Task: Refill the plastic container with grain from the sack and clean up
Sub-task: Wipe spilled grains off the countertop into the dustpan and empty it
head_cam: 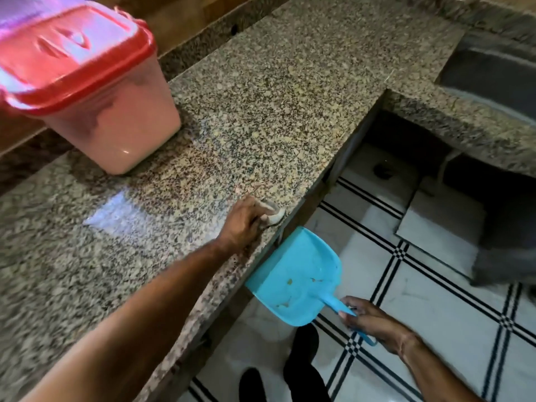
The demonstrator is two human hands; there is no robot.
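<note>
The plastic container [116, 117], pink-looking with its red lid [69, 50] on, stands at the back left of the granite counter [261, 111]. My left hand [246, 221] grips a small white cloth [274, 217] and presses it on the counter right at the front edge. Just below that edge, my right hand [374, 320] grips the handle of a blue dustpan [298, 280], whose tray is tucked against the counter's side. A few grains and crumbs lie in the pan. No sack is in view.
A sink [493, 74] is sunk into the counter at the far right, with a dark opening beneath it. White floor tiles with black stripes [420, 300] spread below. My dark shoes [301, 367] stand close to the counter front.
</note>
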